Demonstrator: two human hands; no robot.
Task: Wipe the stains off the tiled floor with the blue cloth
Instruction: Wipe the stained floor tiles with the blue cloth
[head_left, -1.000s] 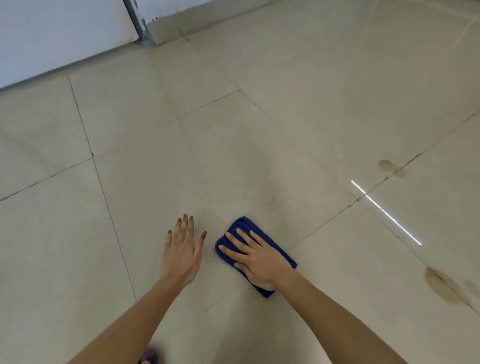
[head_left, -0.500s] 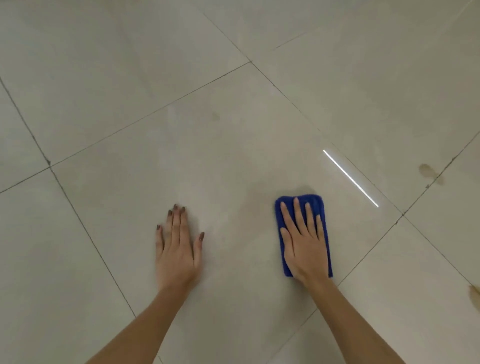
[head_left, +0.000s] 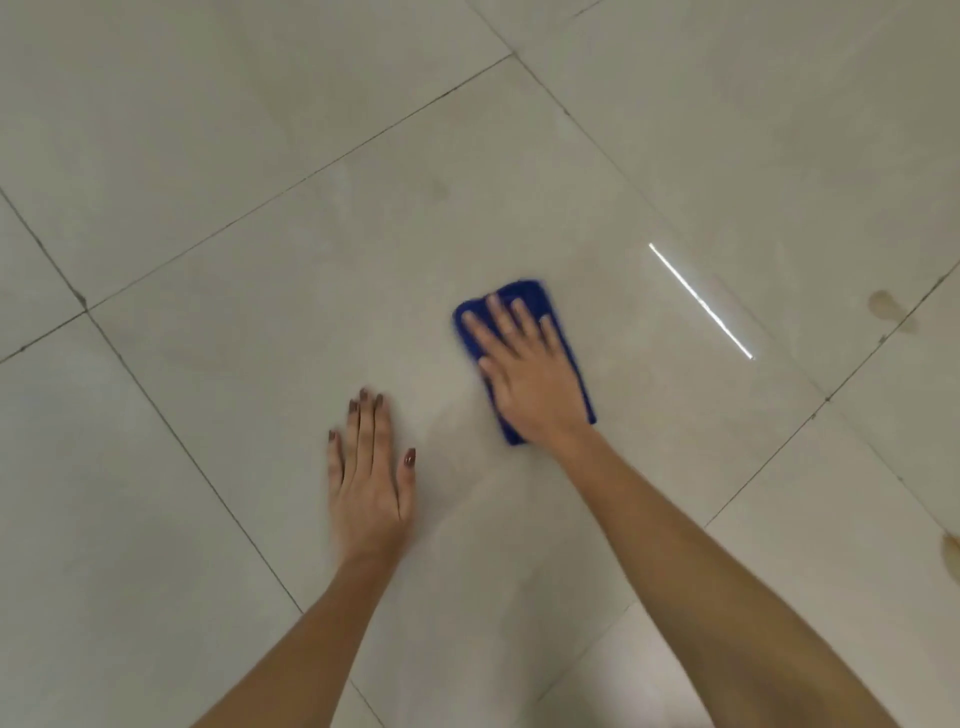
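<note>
Wiping was the step in hand, I judged. In the head view the right hand (head_left: 524, 374) lay flat on the blue cloth (head_left: 531, 292), its fingers (head_left: 498, 318) straight and a little spread, pressing the cloth to the tiled floor (head_left: 260, 260). The left hand (head_left: 369, 478) rested flat beside it, fingers together, holding nothing. Brown stains (head_left: 883, 304) showed well apart to the right, so the next move probably called for sliding the cloth over there.

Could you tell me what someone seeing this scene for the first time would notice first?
The eye goes first to the blue cloth, the only strong colour, lying mid-frame on the pale tiled floor with the right hand pressed flat on it. Just left of it and nearer the camera, the left hand rests flat on the same tile. Next come the bright light streak and brownish stains towards the right edge.
</note>
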